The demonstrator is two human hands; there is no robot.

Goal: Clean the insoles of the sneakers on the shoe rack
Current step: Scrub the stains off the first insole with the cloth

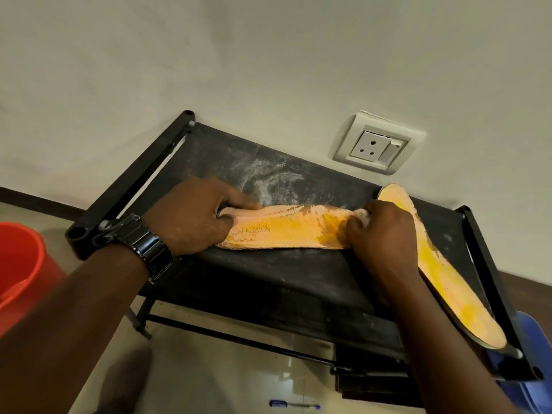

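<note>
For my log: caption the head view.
Left hand steadies orange insole on shoe rack; right hand presses cloth onto it.

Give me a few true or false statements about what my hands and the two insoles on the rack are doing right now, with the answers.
1. The left hand holds one end of the insole marked FASHION. True.
2. The right hand is empty. False: it grips a small whitish cloth against that insole.
3. The second insole lies on the floor. False: it lies on top of the rack, at its right side.
4. A red bucket stands left of the rack. True.
</note>
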